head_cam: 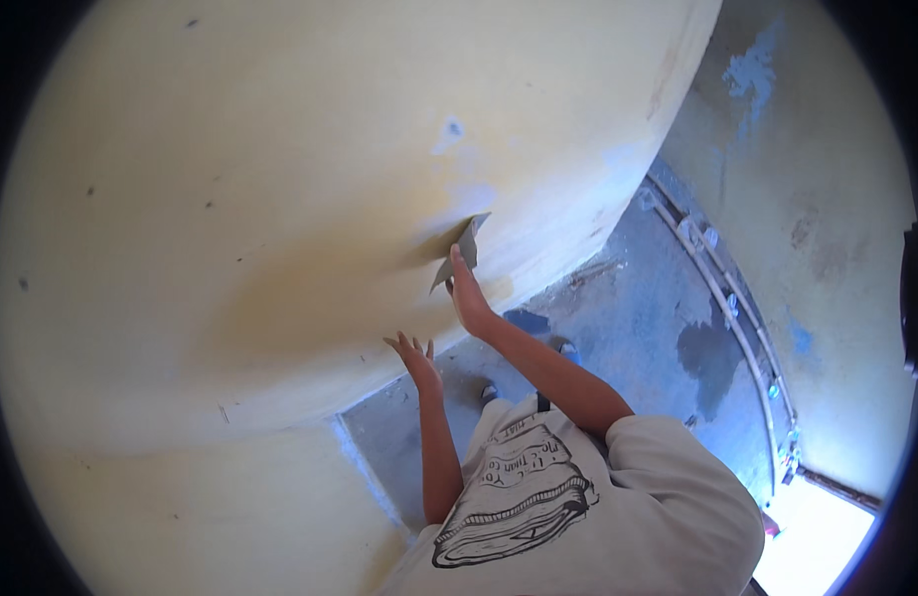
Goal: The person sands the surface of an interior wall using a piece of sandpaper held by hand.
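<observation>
A bent, stiff grey sheet (465, 249), which looks like sandpaper, is in my right hand (470, 294). The fingers lie along the sheet, and part of the grip is hidden. It stands out against a pale yellow plastered wall (317, 186) and casts a shadow; whether it touches the wall is hard to tell. Lower and to the left, my left hand (418, 363) is empty, its fingers spread close to the wall. Above the sheet, the wall shows a whitish patch with a dark spot (452, 128).
Long pipes or poles (735, 316) lie along the foot of the stained right wall (824, 186), with bits of clear plastic around them. A dark stain (708, 357) marks the concrete floor (623, 305). My feet are near the wall's base. Bright light enters through an opening at lower right.
</observation>
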A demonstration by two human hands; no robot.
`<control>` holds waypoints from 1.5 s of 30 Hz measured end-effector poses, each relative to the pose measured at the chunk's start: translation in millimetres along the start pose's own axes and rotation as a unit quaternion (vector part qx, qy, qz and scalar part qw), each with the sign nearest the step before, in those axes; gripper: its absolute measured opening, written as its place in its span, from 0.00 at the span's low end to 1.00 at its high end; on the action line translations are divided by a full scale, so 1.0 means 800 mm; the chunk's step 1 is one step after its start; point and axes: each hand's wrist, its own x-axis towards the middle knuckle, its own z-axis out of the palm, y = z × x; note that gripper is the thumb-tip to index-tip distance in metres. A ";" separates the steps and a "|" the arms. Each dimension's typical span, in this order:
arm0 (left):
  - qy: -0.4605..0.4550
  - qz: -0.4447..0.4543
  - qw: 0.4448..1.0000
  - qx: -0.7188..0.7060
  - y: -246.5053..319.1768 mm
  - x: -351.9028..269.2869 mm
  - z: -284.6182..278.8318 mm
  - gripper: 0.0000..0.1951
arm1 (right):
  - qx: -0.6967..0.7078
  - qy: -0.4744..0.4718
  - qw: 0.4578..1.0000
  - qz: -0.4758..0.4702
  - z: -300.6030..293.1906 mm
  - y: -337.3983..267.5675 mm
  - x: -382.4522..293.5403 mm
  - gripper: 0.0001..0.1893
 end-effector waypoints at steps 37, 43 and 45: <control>0.061 0.012 0.997 0.042 0.045 0.030 -0.003 0.41 | 0.081 0.009 0.992 0.096 -0.071 0.081 0.009 0.46; 0.044 0.035 0.995 0.081 0.046 0.050 -0.049 0.39 | -0.076 0.197 0.947 -0.240 -0.210 0.016 0.109 0.35; 0.066 0.023 0.996 0.052 0.045 0.059 -0.067 0.38 | -0.081 0.235 0.942 -0.227 -0.186 0.033 0.104 0.35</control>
